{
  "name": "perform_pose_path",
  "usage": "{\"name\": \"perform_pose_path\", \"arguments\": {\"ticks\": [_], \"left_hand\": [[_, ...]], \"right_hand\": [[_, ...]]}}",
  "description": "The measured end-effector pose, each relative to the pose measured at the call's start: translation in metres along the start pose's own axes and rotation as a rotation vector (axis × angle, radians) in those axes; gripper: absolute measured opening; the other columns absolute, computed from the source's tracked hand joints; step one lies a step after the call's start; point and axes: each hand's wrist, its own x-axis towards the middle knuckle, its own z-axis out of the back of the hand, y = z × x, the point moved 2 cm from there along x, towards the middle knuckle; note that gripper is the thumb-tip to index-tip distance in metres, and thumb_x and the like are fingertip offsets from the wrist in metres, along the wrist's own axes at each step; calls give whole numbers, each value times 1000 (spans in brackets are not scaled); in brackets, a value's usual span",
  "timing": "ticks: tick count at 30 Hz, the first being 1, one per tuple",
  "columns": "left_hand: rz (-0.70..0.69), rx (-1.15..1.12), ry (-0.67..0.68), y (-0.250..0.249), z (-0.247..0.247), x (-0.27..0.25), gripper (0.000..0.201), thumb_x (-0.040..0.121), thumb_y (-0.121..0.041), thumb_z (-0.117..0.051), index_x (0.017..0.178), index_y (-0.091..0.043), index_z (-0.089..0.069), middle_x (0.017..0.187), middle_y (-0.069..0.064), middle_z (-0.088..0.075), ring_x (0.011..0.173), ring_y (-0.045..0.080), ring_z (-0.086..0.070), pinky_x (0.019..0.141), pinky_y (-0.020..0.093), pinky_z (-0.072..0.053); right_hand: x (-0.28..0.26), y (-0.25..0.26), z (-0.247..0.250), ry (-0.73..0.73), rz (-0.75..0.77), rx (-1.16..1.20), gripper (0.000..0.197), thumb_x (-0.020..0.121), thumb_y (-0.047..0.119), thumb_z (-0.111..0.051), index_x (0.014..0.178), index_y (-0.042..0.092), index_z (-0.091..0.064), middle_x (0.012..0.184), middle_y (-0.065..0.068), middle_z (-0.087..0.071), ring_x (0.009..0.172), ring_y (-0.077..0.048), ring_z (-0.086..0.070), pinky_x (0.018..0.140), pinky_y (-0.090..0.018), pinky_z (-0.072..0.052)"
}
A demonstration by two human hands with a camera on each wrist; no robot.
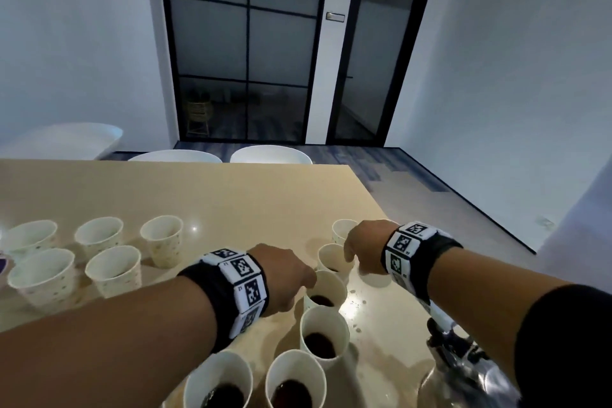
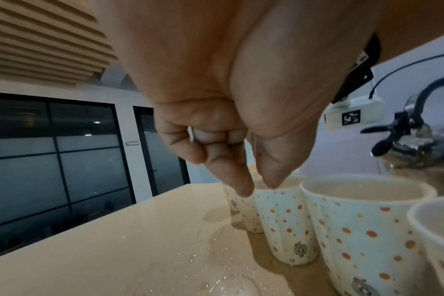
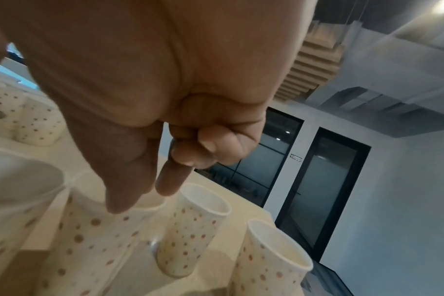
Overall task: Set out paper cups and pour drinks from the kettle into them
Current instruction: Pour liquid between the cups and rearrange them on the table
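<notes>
Several white dotted paper cups holding dark drink stand in a row down the middle of the beige table [image 1: 231, 195]. My left hand [image 1: 306, 281] pinches the rim of one paper cup [image 1: 326, 290]; the left wrist view shows thumb and forefinger of that left hand [image 2: 259, 187] on the cup's rim [image 2: 284, 224]. My right hand [image 1: 356, 267] reaches down onto another cup [image 1: 376, 278] further right. In the blurred right wrist view the right hand [image 3: 142, 197] has thumb and forefinger at that cup's rim [image 3: 94, 240], other fingers curled. The steel kettle [image 1: 463, 371] stands at the near right.
Several empty cups [image 1: 109, 268] stand in a group at the table's left. Drops of liquid [image 1: 357, 305] lie on the table near the filled cups. White chairs [image 1: 270, 154] line the far edge. The table's right edge drops to the floor [image 1: 430, 175].
</notes>
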Motion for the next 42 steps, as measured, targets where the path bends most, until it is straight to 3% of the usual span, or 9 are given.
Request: {"name": "perform_pose_path", "arguments": {"ticks": [2,6,12,15,18,22,27,32,42], "left_hand": [[-2,-8,17,-4,-2,10,49,98,-20,-57,143,-36,-48,125,4,-63,105,28,-63,74,31,-40],[-2,-4,67,-11,-4,27,40,97,-13,-58,137,-22,-59,122,8,-66,102,29,-64,74,30,-43],[19,8,47,-10,-13,40,30,96,-12,-60,125,-14,-68,115,12,-69,83,25,-54,70,30,-42],[20,-42,15,-6,-14,43,27,95,-14,-62,120,-12,-71,111,13,-71,81,26,-55,71,30,-45],[36,-96,-48,0,-13,42,24,95,-16,-62,116,-10,-73,108,13,-72,81,26,-56,74,32,-48],[81,-174,-103,10,-6,30,23,94,-13,-64,113,-8,-74,107,15,-71,78,26,-55,69,30,-44],[155,-214,-191,50,3,-10,17,93,-13,-66,105,-5,-75,91,14,-69,78,28,-60,65,29,-41],[279,-228,-312,104,8,-71,17,93,-20,-69,106,-12,-77,100,8,-74,92,27,-66,73,29,-48],[578,-281,-310,191,-42,-211,14,91,-24,-69,100,-20,-78,100,2,-74,93,20,-65,74,23,-42]], "right_hand": [[12,1,-6,47,22,-3,40,82,22,-71,121,27,-65,123,3,-62,112,-23,-60,92,-32,-48],[27,1,-9,109,96,-34,35,78,23,-74,113,24,-68,113,-1,-66,105,-26,-62,85,-34,-49],[26,11,-9,79,185,-208,12,83,19,-66,81,19,-54,83,-2,-58,83,-28,-61,79,-41,-55],[30,7,-10,74,183,-216,10,84,19,-64,93,19,-61,90,-5,-62,84,-29,-63,78,-41,-55],[33,8,-6,31,144,-143,10,86,28,-59,92,20,-63,90,-3,-61,85,-30,-64,82,-39,-54],[36,8,6,-26,93,-75,31,94,35,-50,104,13,-69,106,-7,-67,88,-26,-58,79,-28,-43],[38,28,36,-195,71,-115,28,91,31,-46,102,25,-71,104,5,-68,99,-18,-62,82,-28,-49],[30,75,80,-355,122,-124,29,95,31,-44,108,26,-70,101,8,-69,93,-16,-62,70,-23,-42],[22,194,126,-413,300,51,28,93,33,-47,103,25,-72,95,4,-69,90,-19,-61,73,-28,-46]]}}
